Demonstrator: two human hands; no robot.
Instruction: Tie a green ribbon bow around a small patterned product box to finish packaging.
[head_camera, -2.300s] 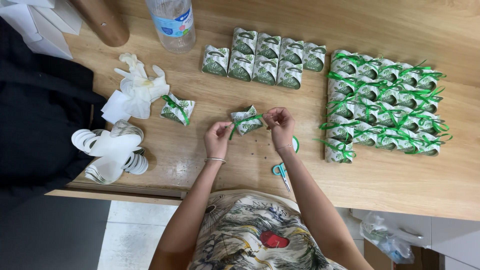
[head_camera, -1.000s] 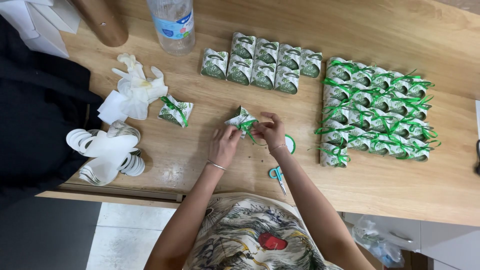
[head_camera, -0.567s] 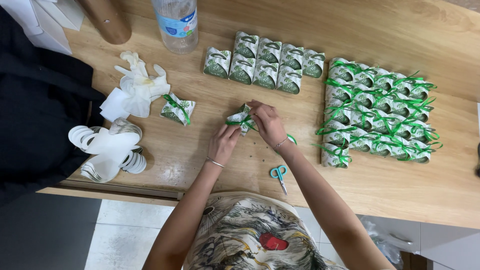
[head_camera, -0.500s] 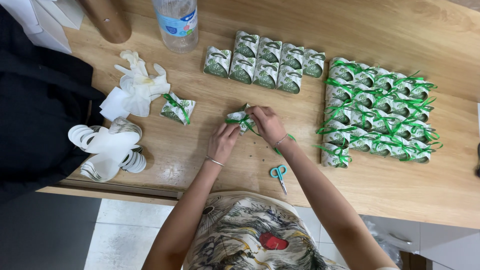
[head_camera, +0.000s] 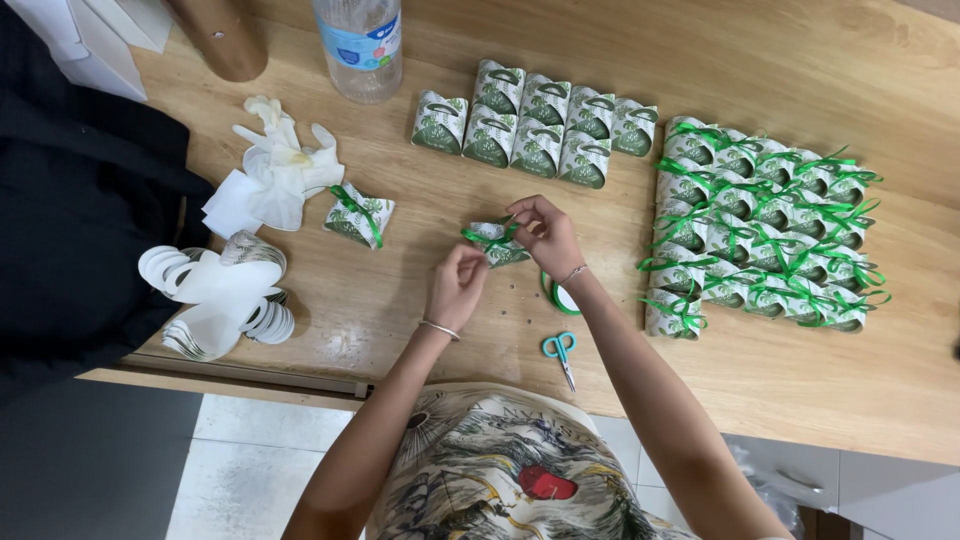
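A small white-and-green gift box (head_camera: 497, 243) lies on the wooden table (head_camera: 420, 230) with a green ribbon (head_camera: 478, 236) around it. My left hand (head_camera: 455, 287) pinches the ribbon at the box's near side. My right hand (head_camera: 545, 233) grips the ribbon at its top right. Both hands are closed on the ribbon ends.
Several unribboned boxes (head_camera: 535, 124) stand in rows at the back. Many ribboned boxes (head_camera: 765, 240) fill the right. One ribboned box (head_camera: 358, 215) lies left, beside white gloves (head_camera: 275, 180) and flat box blanks (head_camera: 215, 300). Scissors (head_camera: 560, 352), a ribbon roll (head_camera: 558, 296) and a bottle (head_camera: 360, 45) are near.
The box was held up between both hands; it now rests lower on the table. My right hand moved over its top and both hands pulled the ribbon ends apart.
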